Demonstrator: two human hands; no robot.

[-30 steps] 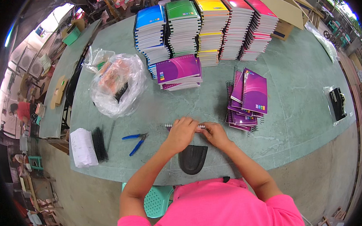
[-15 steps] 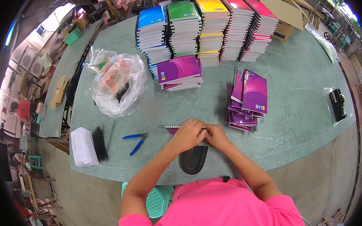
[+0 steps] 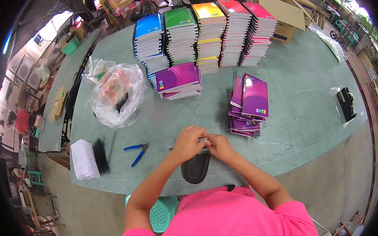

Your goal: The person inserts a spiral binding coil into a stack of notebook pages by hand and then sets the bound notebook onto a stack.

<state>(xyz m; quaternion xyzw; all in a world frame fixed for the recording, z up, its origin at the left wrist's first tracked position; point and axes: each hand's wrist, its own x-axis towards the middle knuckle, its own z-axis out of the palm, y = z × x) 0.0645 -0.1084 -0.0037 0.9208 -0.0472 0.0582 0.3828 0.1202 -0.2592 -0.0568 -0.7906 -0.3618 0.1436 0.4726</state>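
Observation:
My left hand and my right hand meet over the table near its front edge, fingers closed on a small spiral notebook. Most of that notebook is hidden under them. A wire coil sticks out past my left hand, and a bit of the bound edge shows between my fingers. Just below my hands lies a black rounded pad. Blue-handled pliers rest with handles spread to the left. A messy pile of purple spiral notebooks, coils protruding, stands to the right.
Tall stacks of blue, green, yellow and red notebooks line the back, with a purple stack before them. A clear plastic bag, black coils and a white bundle are left. A packaged black tool lies far right.
The whole view has shifted a little. My hands stay together on the notebook, and its purple cover, seen beside my left hand before, is now hidden.

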